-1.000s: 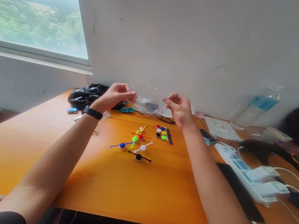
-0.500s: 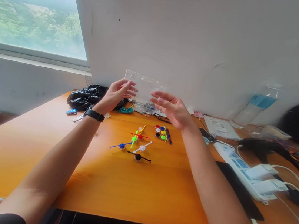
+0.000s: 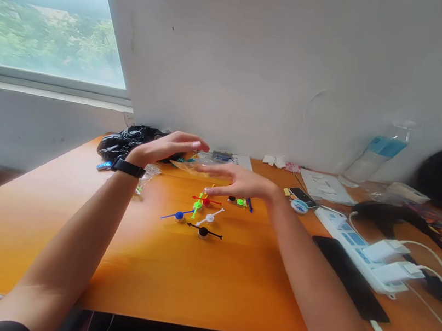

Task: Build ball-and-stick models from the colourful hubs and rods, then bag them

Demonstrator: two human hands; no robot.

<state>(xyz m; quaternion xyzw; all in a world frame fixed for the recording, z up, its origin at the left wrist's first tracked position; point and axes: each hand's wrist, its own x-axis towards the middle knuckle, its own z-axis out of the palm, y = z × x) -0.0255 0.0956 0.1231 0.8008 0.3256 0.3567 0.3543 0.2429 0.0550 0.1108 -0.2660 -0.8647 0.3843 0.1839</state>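
My left hand [image 3: 171, 147] hovers over the far side of the table with its fingers stretched out. Opposite it, my right hand [image 3: 239, 181] has its fingers spread, the tips close to a clear plastic bag [image 3: 187, 167]. Whether they touch the bag, I cannot tell. Closer to me lie several arrow spinners: a black spinner [image 3: 203, 232], a white spinner [image 3: 210, 218], a blue spinner [image 3: 179, 215], a green spinner [image 3: 197, 205] and a red spinner [image 3: 206, 202]. A yellow one is mostly hidden by my right hand, which also partly covers loose spinner parts [image 3: 241, 202].
A black plastic bag [image 3: 124, 143] and a small blue packet [image 3: 103, 165] are at the back left. On the right are a power strip [image 3: 353, 243] with chargers, a black tablet-like slab [image 3: 349, 276], a phone [image 3: 303, 196] and a clear bottle [image 3: 377, 158].
The clear plastic bag, held up between both hands before, is now down at the table's far side. Both hands have lowered, and my right hand has moved left over the loose parts.
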